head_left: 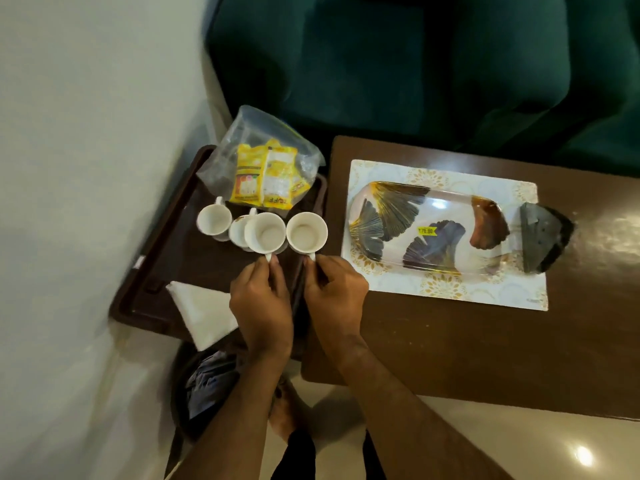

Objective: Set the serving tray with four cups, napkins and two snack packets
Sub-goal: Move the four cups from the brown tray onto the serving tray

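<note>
My left hand (261,303) pinches the handle of a white cup (265,232). My right hand (334,289) pinches the handle of a second white cup (306,232) beside it. Both cups are held above a dark brown tray (156,271) at the left. Two more white cups (214,220) (237,232) stand on that tray. Yellow snack packets (265,176) lie in a clear plastic bag (242,133) at the tray's far end. A folded white napkin (204,311) rests at its near end. The leaf-patterned serving tray (446,209) lies on a white placemat (381,282) to the right.
The placemat sits on a brown wooden table (450,341). A dark grey holder (543,237) lies at the serving tray's right end. A green sofa (415,64) is behind the table, a white wall (86,133) at the left. A dark bin (204,382) stands below the brown tray.
</note>
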Demonstrator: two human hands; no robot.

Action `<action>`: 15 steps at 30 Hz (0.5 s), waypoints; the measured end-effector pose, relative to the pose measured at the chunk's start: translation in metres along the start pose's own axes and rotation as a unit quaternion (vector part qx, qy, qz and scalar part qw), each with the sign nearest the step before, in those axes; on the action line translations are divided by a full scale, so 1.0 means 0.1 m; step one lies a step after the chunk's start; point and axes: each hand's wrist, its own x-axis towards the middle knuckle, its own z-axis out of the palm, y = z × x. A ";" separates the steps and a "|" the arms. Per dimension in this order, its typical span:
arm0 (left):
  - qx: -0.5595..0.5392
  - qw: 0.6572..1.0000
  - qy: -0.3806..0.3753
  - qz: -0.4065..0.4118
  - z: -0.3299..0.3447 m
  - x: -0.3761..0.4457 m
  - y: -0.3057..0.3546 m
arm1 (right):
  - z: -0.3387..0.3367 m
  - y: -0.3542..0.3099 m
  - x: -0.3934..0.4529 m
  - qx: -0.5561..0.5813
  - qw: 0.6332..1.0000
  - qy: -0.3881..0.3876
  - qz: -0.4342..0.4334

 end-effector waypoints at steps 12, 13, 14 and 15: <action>-0.028 0.990 -0.117 0.068 1.04 -0.62 1.06 | -0.96 1.22 0.36 -0.059 0.991 0.090 0.078; -0.024 0.990 -0.118 0.076 1.13 -0.68 1.11 | -1.02 1.33 0.38 -0.061 0.990 0.094 0.085; -0.024 0.989 -0.120 0.079 1.20 -0.72 1.16 | -1.06 1.41 0.40 -0.060 0.989 0.097 0.090; -0.027 0.989 -0.123 0.079 1.28 -0.77 1.20 | -1.10 1.50 0.42 -0.061 0.988 0.101 0.095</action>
